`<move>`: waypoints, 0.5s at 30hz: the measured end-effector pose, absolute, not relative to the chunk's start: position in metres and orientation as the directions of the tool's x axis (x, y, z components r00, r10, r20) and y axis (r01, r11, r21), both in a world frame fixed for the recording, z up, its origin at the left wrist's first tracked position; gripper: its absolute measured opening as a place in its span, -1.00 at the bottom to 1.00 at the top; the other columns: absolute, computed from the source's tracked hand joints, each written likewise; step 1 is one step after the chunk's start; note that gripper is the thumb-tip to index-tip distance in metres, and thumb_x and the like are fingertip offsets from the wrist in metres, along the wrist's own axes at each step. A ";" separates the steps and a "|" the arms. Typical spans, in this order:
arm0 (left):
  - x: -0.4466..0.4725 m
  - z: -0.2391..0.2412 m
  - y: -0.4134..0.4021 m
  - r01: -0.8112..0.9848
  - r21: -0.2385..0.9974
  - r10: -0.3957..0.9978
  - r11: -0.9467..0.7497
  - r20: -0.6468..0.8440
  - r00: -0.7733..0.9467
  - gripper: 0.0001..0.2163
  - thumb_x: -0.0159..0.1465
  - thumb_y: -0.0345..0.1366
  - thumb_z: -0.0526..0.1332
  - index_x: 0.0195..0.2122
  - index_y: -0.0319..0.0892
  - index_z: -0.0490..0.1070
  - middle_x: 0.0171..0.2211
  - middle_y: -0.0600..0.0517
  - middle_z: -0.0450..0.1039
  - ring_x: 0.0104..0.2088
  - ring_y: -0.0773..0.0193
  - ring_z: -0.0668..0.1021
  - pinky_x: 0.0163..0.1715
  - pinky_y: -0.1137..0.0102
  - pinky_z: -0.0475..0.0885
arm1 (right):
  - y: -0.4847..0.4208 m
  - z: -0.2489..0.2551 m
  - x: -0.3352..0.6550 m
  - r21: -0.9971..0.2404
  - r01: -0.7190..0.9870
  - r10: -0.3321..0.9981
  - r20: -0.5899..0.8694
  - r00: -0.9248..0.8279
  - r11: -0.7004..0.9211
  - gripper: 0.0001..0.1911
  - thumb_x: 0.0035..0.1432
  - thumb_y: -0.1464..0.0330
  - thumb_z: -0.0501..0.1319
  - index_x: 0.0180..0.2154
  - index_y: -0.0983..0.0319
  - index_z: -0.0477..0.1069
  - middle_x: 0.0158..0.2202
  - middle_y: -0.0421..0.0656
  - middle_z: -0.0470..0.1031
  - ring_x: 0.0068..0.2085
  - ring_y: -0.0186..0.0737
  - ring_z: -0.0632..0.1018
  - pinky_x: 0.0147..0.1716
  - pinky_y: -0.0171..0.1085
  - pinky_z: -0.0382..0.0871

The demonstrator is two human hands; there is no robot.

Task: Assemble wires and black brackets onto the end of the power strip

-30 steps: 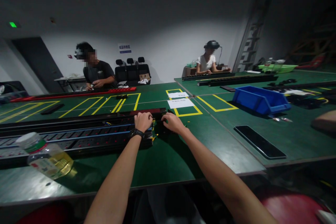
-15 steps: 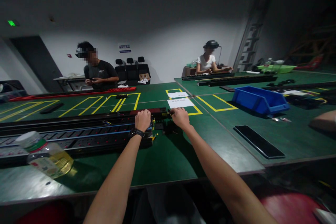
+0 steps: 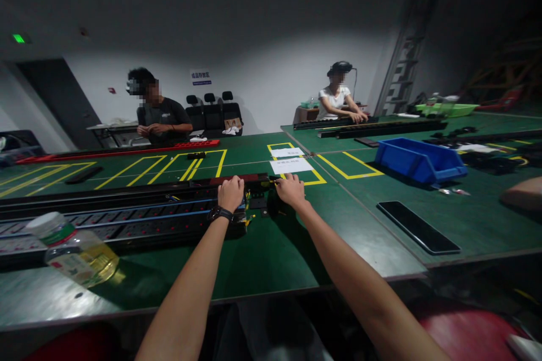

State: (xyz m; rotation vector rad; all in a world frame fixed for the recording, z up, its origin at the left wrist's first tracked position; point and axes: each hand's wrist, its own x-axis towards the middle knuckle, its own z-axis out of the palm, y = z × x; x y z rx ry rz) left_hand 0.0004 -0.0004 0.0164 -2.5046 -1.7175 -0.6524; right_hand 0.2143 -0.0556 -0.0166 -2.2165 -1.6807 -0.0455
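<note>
A long black rail lies across the left of the table, with a reddish-brown strip near its right end. My left hand, a dark watch on its wrist, is closed over the rail near that end. Just past the end, my right hand is pinched with fingers curled; a small dark piece shows at the fingertips, too small to name. In front lies a wide black tray-like assembly with blue strips and red dots. Yellow and green wire ends stick out at its right end, beside small black parts.
A bottle of yellow liquid stands front left. To the right are a phone and a blue bin. White paper labels lie behind my hands. Two co-workers sit across the table; another person's arm shows at right.
My hands stay almost in place, with only slight finger movement. The far right co-worker's hands have come down onto the black rails; the left co-worker's hands have shifted slightly.
</note>
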 end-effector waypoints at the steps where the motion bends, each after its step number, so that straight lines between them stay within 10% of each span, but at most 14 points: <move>1: 0.000 0.016 0.000 0.897 0.204 0.882 -0.392 0.360 0.303 -0.65 0.53 -0.14 -0.08 -0.08 -0.12 0.49 -0.11 -0.15 0.64 -0.01 0.01 0.60 0.03 0.17 0.42 | -0.055 -0.016 0.214 -0.265 0.937 0.927 0.235 0.292 -0.228 -0.55 0.47 0.27 0.00 0.17 0.12 0.56 0.33 0.08 0.34 0.25 0.20 0.36 0.12 0.07 0.30; 15: 0.002 0.015 -0.001 0.905 0.181 0.882 -0.384 0.362 0.302 -0.66 0.53 -0.15 -0.05 -0.08 -0.12 0.50 -0.10 -0.14 0.65 0.00 0.01 0.60 0.03 0.17 0.40 | -0.045 -0.022 0.211 -0.206 0.945 0.915 0.267 0.303 -0.253 -0.57 0.45 0.37 -0.02 0.04 0.32 0.60 0.19 0.24 0.44 0.18 0.18 0.41 0.10 0.04 0.29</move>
